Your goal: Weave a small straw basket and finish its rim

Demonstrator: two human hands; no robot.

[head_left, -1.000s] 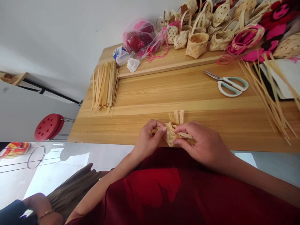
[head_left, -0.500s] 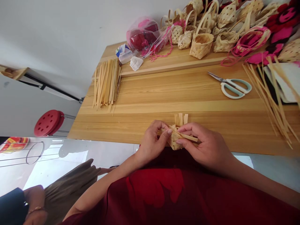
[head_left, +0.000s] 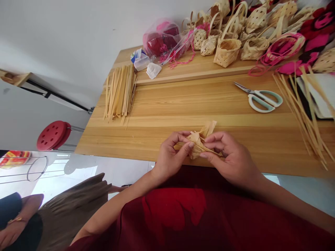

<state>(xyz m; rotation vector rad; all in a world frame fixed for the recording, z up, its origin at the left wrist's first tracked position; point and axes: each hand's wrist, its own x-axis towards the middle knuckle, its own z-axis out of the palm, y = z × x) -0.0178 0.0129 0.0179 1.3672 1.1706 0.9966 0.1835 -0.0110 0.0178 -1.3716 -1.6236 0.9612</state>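
As the left hand (head_left: 171,157) and right hand (head_left: 232,157) both pinch a half-woven basket of flat, pale strips (head_left: 199,141) between their fingertips, it sits over the desk's (head_left: 183,101) near edge; a loose bundle of strips (head_left: 120,92) lies toward the left end, steel-bladed scissors (head_left: 261,101) toward the right.

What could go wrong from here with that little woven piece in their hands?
The half-woven strip piece is pinched only between the fingers of the left hand and right hand, so if either grip slackens, the strips could probably spring apart. It's also held close to the table's front edge, so a slip might send it off the table.
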